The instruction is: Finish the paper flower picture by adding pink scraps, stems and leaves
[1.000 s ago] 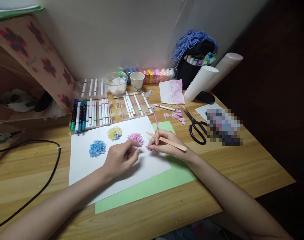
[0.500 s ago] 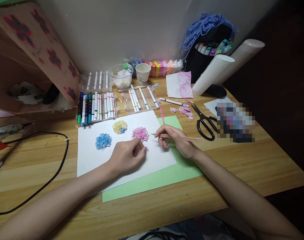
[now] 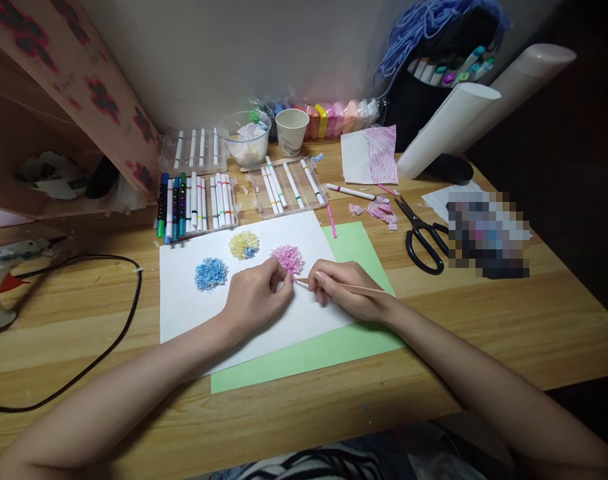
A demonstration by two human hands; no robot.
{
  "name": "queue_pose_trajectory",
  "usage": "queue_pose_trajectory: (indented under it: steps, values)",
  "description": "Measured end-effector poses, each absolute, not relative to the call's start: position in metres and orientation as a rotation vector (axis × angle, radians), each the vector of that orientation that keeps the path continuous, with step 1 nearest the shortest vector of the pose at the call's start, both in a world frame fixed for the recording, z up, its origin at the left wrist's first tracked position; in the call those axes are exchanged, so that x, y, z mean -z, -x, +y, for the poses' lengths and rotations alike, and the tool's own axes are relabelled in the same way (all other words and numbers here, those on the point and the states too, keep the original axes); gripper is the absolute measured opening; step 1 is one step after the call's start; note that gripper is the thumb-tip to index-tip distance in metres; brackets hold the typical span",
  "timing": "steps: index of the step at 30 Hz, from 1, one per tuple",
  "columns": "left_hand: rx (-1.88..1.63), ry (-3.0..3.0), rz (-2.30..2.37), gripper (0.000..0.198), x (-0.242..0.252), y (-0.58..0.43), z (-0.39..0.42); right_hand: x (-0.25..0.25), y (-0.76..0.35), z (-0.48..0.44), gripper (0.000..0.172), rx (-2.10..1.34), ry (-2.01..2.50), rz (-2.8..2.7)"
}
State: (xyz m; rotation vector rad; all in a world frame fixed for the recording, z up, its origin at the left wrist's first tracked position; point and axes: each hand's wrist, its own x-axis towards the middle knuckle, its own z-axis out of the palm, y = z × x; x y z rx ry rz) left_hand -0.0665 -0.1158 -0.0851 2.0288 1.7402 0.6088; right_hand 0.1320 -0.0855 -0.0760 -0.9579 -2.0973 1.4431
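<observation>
My left hand (image 3: 257,293) rests on a white sheet of paper (image 3: 194,327), thumb and forefinger pinched on a small pink paper scrap (image 3: 293,276). My right hand (image 3: 349,290) grips a thin wooden stick (image 3: 367,291) like a pen, and its pointed tip meets the scrap at my left fingertips. Just above them is a round cluster of crumpled pink bits (image 3: 288,257). A blue cluster (image 3: 211,274) and a yellow one (image 3: 244,245) with a blue patch lie on the sheet further left. Green paper (image 3: 304,357) shows from underneath.
Black-handled scissors (image 3: 424,243) lie right of the papers. Behind stand marker trays (image 3: 284,212), a plastic bowl (image 3: 244,143) and a paper cup (image 3: 292,132). A glue gun (image 3: 4,273) with a looping black cord (image 3: 129,320) is at left. Pink scraps (image 3: 383,211) lie near the scissors.
My right hand has moved left and slightly down, bringing the stick's tip to my left fingertips. My left hand stays pinched beside the pink cluster. The camera view has shifted a little.
</observation>
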Motion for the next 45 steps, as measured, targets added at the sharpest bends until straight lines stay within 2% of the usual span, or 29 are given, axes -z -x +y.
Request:
queue_pose_trajectory:
  steps: [9,27,33,41,45]
  values:
    - [-0.619,-2.022,1.758,0.021,0.083,0.065,-0.115,0.075,-0.123,-0.091,0.027,-1.187,0.981,-2.220]
    - [-0.737,-1.895,1.777,0.033,0.085,0.070,-0.112,0.088,-0.119,-0.090,0.029,-1.235,1.028,-2.109]
    - [-0.793,-1.851,1.755,0.032,0.087,0.072,-0.111,0.078,-0.107,-0.084,0.035,-1.209,1.090,-2.080]
    - [-0.832,-1.801,1.737,0.033,0.086,0.074,-0.111,0.058,-0.083,-0.073,0.037,-1.324,1.214,-2.006]
    - [-0.836,-1.793,1.735,0.033,0.086,0.075,-0.111,0.056,-0.100,-0.073,0.041,-1.471,1.164,-1.725]
